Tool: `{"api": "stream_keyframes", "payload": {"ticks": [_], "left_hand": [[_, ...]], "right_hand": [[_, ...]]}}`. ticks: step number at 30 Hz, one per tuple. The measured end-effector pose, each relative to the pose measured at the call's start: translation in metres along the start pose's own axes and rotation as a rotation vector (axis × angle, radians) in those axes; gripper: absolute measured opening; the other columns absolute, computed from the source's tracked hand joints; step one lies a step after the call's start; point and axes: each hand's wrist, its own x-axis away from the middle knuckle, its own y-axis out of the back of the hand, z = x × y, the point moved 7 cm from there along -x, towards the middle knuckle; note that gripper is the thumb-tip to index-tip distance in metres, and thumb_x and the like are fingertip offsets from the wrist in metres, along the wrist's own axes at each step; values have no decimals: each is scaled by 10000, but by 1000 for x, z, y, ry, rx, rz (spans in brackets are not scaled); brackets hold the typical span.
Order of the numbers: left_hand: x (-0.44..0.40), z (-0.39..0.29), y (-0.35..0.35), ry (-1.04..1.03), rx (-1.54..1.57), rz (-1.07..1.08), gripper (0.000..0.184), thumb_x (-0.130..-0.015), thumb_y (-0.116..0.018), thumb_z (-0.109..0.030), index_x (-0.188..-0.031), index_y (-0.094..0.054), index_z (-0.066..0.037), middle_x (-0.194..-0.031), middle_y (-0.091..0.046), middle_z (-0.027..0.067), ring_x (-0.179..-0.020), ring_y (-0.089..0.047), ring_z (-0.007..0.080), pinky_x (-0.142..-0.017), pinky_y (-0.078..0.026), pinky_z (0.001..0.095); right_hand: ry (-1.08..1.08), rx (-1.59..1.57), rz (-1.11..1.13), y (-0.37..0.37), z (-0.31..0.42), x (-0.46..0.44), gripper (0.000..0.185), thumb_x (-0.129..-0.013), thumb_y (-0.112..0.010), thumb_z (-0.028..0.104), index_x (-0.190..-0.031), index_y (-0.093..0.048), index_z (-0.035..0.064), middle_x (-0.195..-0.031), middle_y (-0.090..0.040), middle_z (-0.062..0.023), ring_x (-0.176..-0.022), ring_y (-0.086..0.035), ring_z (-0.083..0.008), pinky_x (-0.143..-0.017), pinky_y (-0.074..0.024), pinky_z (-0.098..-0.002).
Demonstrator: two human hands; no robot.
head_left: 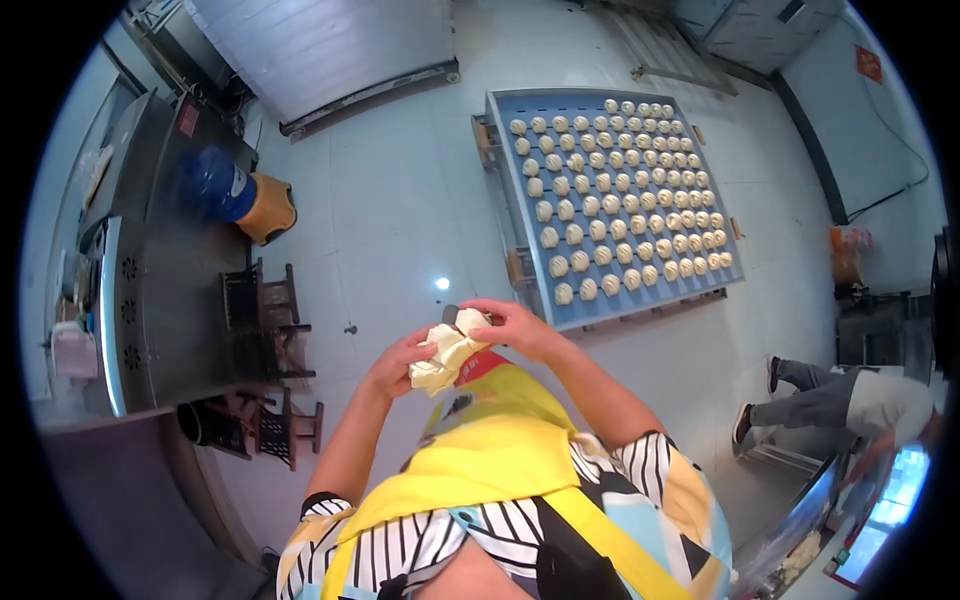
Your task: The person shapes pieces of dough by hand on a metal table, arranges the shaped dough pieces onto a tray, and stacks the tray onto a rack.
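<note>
Pale, folded pieces of dough (pixel 450 352) are held between my two hands, in front of the yellow apron (pixel 490 455). My left hand (pixel 402 360) has its fingers curled round the dough's left side. On the right side, the thumb and fingers of my right hand (pixel 503 326) grip the upper end of the same dough. A small dark round thing (pixel 450 314) shows just above the dough, too small to make out. Beyond my hands, a large blue tray (pixel 590 312) holds several rows of pleated white buns (pixel 597 230).
Another person (pixel 860 400) stands at the right near a counter. Dark stools (pixel 275 430) and a metal counter (pixel 170 310) line the left. A blue water bottle (pixel 222 183) rests by a yellow stool (pixel 268 208). A covered rack (pixel 330 60) stands at the top.
</note>
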Motion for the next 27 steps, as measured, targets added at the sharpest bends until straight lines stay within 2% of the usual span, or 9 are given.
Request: {"api": "stream_keyframes", "payload": {"ticks": [4,7,11,14,18,20,23,25,27], "left_hand": [[-16,-127,58,-21,-19,-63,549,-853,-640,-215,-1320,-430,-16,-1195,-578,136,-1055,-608,265,-883,-512,388],[-27,-227,93,-70,16,-138,574,-860,-627,-253,-1345,-404,-45,-1230,-554,149,-1081,-586,299,-895,-498,424],[-66,-353,146,-174,154,-178,592,-871,-611,-295,-1378,-374,-102,-1289,-511,160,-1099,-555,353,-906,-478,485],[-128,-459,185,-162,158,-116,606,-885,-594,-370,-1405,-356,-169,-1334,-472,159,-1118,-526,392,-905,-461,539],[-255,-613,200,35,74,-101,563,-929,-525,-378,-1423,-337,-184,-1320,-479,173,-1111,-537,376,-902,-475,520],[-348,-678,191,207,30,-101,532,-944,-508,-342,-1421,-340,-176,-1309,-487,173,-1108,-543,370,-908,-480,509],[-492,-741,129,316,-318,86,509,-950,-505,-293,-1411,-350,-144,-1289,-504,164,-1108,-547,368,-921,-482,485],[-580,-757,92,379,-391,162,501,-948,-509,-272,-1401,-358,-119,-1278,-510,165,-1114,-545,367,-926,-482,477],[-644,-753,58,442,-405,248,499,-945,-516,-262,-1393,-363,-103,-1270,-513,167,-1115,-545,365,-926,-483,469]], "right_hand": [[-173,10,40,-1,57,-132,534,-816,-671,122,-1312,-491,36,-1169,-584,-115,-1046,-572,-189,-883,-485,-313],[-34,-173,136,-9,119,-233,510,-823,-653,104,-1297,-482,21,-1144,-571,-120,-1031,-573,-209,-874,-504,-342],[27,-434,55,41,196,-364,508,-816,-643,62,-1289,-466,11,-1121,-565,-125,-1034,-578,-231,-884,-514,-379],[138,-603,-60,129,225,-463,524,-805,-634,23,-1295,-449,8,-1152,-551,-132,-1062,-573,-256,-894,-512,-400],[310,-889,-505,255,228,-507,491,-847,-595,10,-1306,-423,46,-1171,-513,-120,-1087,-546,-249,-924,-503,-424],[397,-1069,-738,308,191,-513,539,-781,-707,61,-1259,-458,41,-1189,-517,-122,-1042,-570,-248,-880,-509,-378],[566,-445,-1204,390,98,-506,471,-793,-704,66,-1218,-506,116,-1180,-525,-111,-1015,-582,-249,-839,-517,-415],[557,-676,-1407,410,90,-490,449,-791,-704,60,-1195,-527,144,-1140,-550,-96,-992,-589,-238,-805,-519,-411],[574,-1354,-1347,418,119,-471,457,-781,-709,57,-1191,-530,147,-1096,-573,-80,-965,-595,-218,-760,-522,-386]]}}
